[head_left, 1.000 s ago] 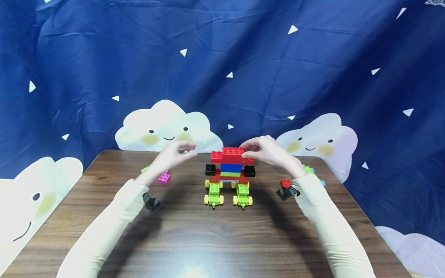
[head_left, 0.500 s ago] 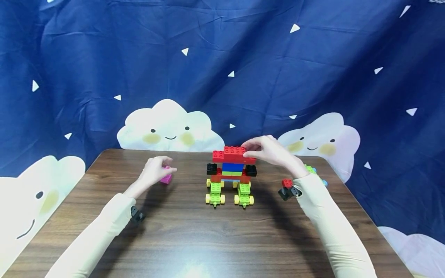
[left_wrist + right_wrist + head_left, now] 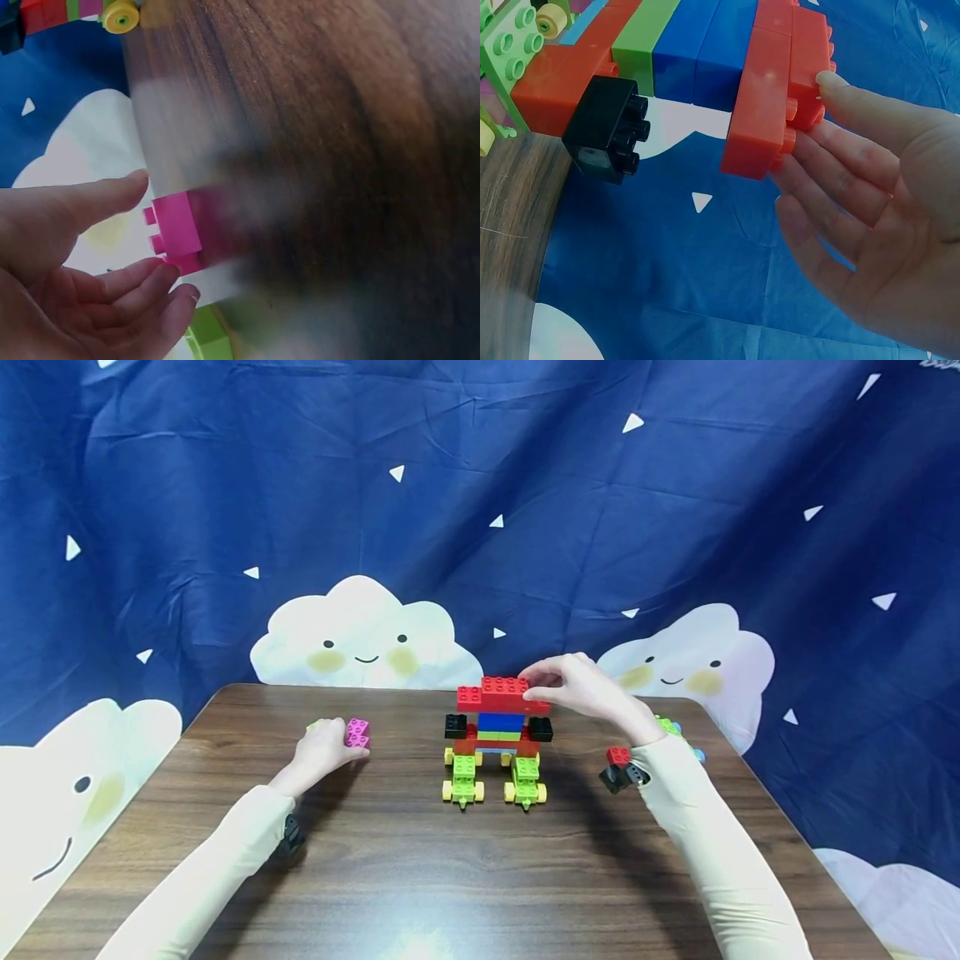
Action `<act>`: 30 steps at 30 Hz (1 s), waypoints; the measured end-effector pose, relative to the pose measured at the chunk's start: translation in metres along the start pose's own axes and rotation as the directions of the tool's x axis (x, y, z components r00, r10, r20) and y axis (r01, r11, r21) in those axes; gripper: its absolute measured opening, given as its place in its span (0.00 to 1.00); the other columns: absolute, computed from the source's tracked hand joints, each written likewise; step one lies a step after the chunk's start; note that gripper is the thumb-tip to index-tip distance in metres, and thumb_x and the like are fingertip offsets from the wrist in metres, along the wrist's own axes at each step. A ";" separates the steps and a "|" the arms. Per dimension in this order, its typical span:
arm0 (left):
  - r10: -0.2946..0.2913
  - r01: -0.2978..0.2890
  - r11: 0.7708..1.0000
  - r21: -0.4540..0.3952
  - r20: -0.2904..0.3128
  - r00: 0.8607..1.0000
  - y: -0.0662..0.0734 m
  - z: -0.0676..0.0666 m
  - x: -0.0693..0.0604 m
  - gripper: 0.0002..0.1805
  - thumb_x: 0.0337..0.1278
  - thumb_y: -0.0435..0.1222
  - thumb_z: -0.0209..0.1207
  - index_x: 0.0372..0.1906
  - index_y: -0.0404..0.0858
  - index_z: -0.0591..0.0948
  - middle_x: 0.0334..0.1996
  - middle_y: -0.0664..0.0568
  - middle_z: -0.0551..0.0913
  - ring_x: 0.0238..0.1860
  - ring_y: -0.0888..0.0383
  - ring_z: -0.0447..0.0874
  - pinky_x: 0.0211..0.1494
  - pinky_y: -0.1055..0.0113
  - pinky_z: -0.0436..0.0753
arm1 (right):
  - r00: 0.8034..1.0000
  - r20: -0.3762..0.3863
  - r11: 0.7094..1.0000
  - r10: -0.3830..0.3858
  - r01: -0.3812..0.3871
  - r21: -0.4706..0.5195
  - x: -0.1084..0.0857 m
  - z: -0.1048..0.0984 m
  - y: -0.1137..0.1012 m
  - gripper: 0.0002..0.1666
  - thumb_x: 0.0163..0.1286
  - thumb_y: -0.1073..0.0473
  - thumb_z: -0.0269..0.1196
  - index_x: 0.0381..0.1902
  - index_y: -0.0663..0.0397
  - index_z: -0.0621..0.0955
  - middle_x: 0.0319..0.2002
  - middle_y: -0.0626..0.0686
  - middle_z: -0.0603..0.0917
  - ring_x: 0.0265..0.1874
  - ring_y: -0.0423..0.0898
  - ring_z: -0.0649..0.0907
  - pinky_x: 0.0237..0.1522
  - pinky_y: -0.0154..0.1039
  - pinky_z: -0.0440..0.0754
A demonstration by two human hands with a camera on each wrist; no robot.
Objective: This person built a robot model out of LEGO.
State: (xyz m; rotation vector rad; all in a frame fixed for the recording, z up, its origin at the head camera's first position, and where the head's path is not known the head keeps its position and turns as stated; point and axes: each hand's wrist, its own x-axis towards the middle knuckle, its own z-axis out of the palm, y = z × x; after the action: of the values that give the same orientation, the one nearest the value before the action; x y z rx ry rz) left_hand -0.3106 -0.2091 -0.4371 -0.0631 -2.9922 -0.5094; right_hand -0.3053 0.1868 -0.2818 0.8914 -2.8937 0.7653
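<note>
On the brown wooden table [image 3: 390,860], the multicoloured plastic-brick structure on yellow wheels [image 3: 501,723] stands unmoved. The right hand [image 3: 581,687] still pinches its long red plastic brick [image 3: 504,697] on top; the left hand [image 3: 321,747] has left its side for the small bright-pink studded plastic bricks [image 3: 357,732], fingers parted around them, contact unclear, so work seems split between steadying and fetching
</note>
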 end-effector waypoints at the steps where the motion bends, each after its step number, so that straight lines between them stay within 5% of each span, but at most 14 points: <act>1: -0.005 0.005 1.000 0.001 0.010 1.000 0.000 0.000 0.000 0.25 0.47 0.50 0.73 0.25 0.34 0.75 0.23 0.45 0.76 0.26 0.52 0.71 0.22 0.59 0.74 | 1.000 0.000 1.000 0.001 -0.001 0.002 0.000 0.000 0.000 0.20 0.66 0.54 0.68 0.54 0.56 0.84 0.48 0.56 0.89 0.46 0.50 0.87 0.54 0.49 0.84; 8: 0.019 -0.019 1.000 -0.006 0.048 0.999 -0.002 0.000 0.001 0.18 0.47 0.41 0.71 0.27 0.34 0.74 0.24 0.46 0.75 0.28 0.52 0.71 0.26 0.60 0.73 | 1.000 0.005 1.000 -0.008 0.008 -0.004 0.002 0.001 0.001 0.21 0.66 0.53 0.68 0.54 0.56 0.84 0.48 0.56 0.89 0.45 0.49 0.86 0.54 0.49 0.84; 21: 0.077 -0.074 0.996 -0.041 0.074 0.994 0.004 -0.002 0.002 0.17 0.45 0.40 0.72 0.17 0.37 0.76 0.16 0.54 0.72 0.22 0.58 0.67 0.22 0.69 0.65 | 1.000 0.008 1.000 -0.017 0.017 -0.002 0.003 0.003 0.001 0.20 0.66 0.54 0.68 0.53 0.56 0.85 0.47 0.55 0.89 0.42 0.48 0.86 0.52 0.48 0.85; 30: 0.149 -0.137 0.976 -0.167 0.061 0.987 0.028 -0.038 0.014 0.15 0.46 0.38 0.71 0.36 0.32 0.84 0.34 0.41 0.88 0.32 0.51 0.83 0.39 0.57 0.82 | 1.000 0.014 1.000 -0.012 0.012 -0.024 0.003 0.001 0.002 0.19 0.66 0.52 0.68 0.52 0.54 0.85 0.45 0.53 0.90 0.40 0.46 0.85 0.48 0.45 0.85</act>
State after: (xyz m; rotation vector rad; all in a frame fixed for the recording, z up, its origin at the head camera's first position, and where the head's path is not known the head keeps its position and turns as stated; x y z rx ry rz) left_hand -0.3192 -0.1954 -0.3907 -0.3147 -2.9791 -0.7471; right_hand -0.3087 0.1860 -0.2826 0.9146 -2.8997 0.7243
